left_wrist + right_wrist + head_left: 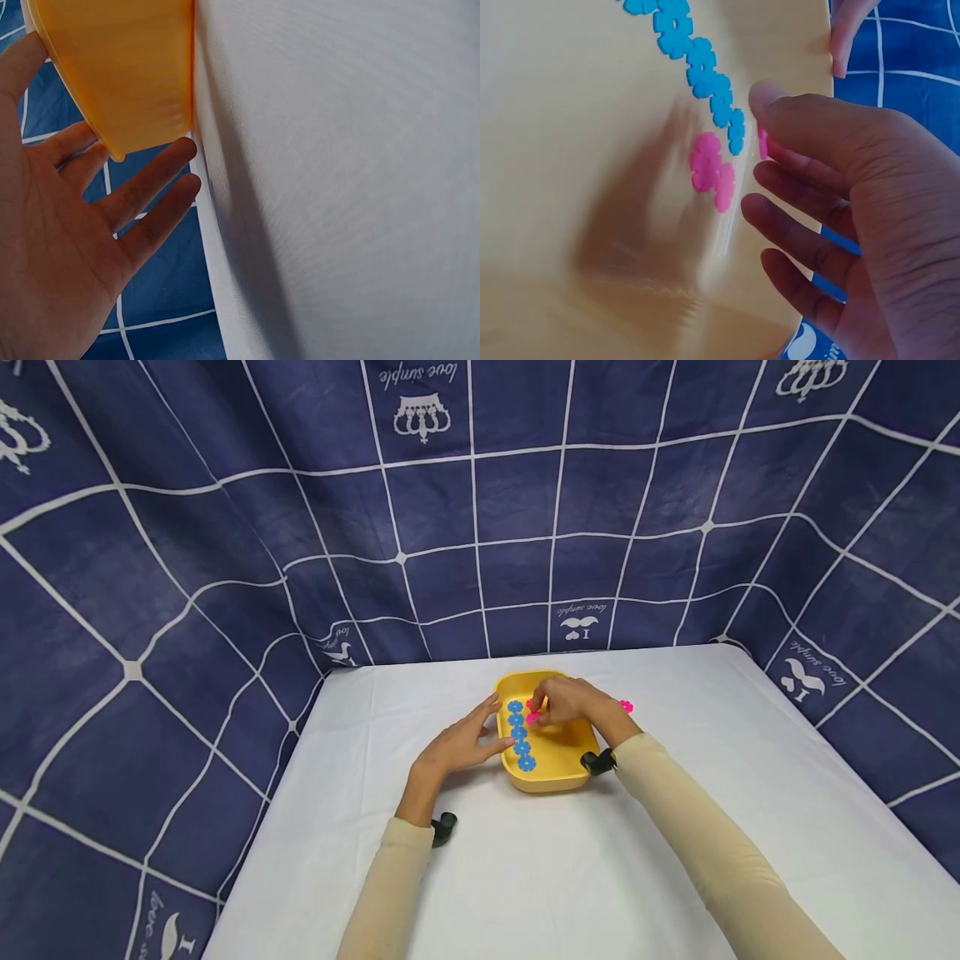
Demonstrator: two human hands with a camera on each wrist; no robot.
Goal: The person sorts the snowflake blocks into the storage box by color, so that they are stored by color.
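Note:
A yellow tray (551, 779) sits mid-table. In it lies a row of linked blue flower-shaped pieces (519, 735), seen again as the blue row (697, 64) in the right wrist view. Beside the row lie joined pink pieces (712, 174). My right hand (553, 710) hovers over the tray's far part and pinches a pink flower piece (763, 142) between thumb and fingers. My left hand (480, 739) rests open with straight fingers against the tray's left rim (127, 75). The left palm (45, 247) shows spread and empty.
Another pink piece (626, 706) lies on the white table (570, 877) just right of the tray. Blue checked cloth (480, 510) hangs behind and at both sides. The table's left edge (214, 247) is close to my left hand.

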